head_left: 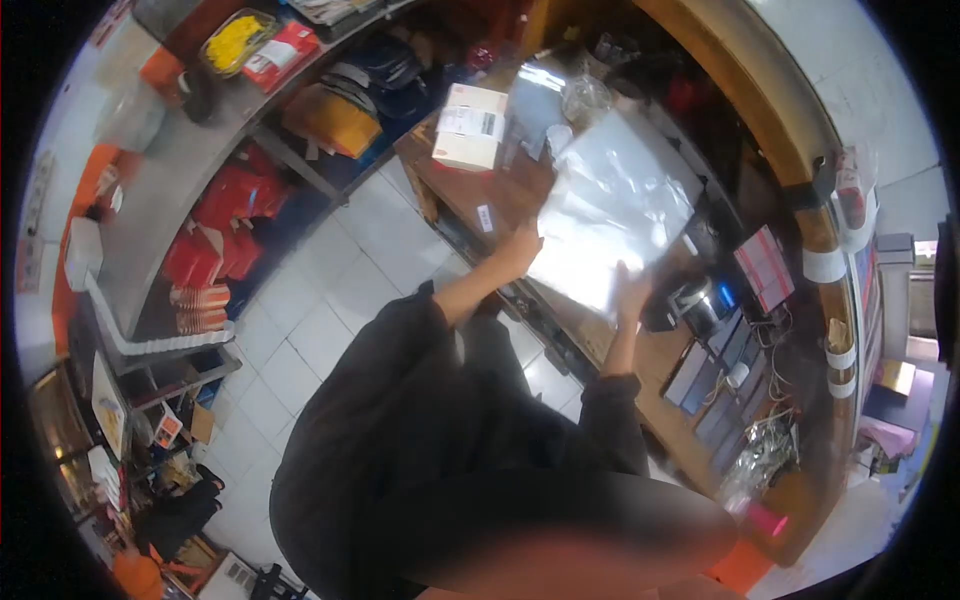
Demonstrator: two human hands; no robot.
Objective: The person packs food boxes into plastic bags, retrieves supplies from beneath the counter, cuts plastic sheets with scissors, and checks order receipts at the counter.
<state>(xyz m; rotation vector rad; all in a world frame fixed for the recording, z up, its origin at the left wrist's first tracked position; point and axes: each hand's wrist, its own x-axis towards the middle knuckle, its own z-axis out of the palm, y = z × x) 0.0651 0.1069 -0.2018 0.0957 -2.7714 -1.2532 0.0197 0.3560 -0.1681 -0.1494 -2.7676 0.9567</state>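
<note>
The white-tiled floor (325, 290) fills much of your frame's left and centre, and the brown worktop (642, 360) runs diagonally from upper centre to lower right. Your shiny, clear plastic sheet (615, 200) is right of upper centre, over the worktop; you can't tell whether its far end touches anything beneath. A heap of crumpled clear plastic (760, 455) lies at lower right. Near the top centre stands a cream box (470, 128), left of your sheet. Your left hand (522, 250) has its grip clamped on the sheet's left edge; your right hand (630, 292) grips the lower edge, thumb on top. A small white label (485, 218) sits below the box.
</note>
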